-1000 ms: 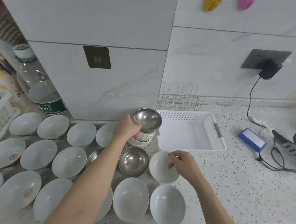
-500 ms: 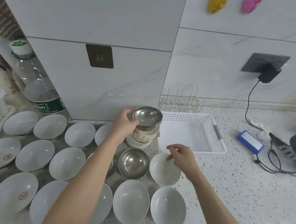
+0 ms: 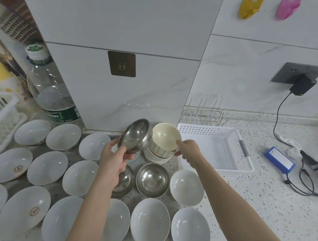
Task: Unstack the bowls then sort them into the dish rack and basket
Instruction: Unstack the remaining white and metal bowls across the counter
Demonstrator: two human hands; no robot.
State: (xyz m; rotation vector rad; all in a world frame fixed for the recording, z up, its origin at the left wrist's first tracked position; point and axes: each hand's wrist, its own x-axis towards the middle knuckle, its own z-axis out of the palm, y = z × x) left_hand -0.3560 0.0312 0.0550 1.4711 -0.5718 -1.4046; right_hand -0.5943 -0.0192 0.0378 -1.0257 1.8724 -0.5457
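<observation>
Nearest the camera, on the speckled stone counter, round white ceramic bowls sit upright side by side in rows reaching off to the left. Just past them two round stainless-steel bowls rest next to each other, the left one partly hidden by a forearm. Above these the left hand grips a third steel bowl by its rim, thumb inside, holding it tilted and lifted off the counter. Beside it the right hand pinches the rim of a cream ceramic bowl with striped sides, which tilts atop a short stack of white bowls. Right of the stack lies a white perforated plastic basket, and behind it a wire dish rack stands against the marble-tiled wall. A clear plastic water bottle stands far left.
</observation>
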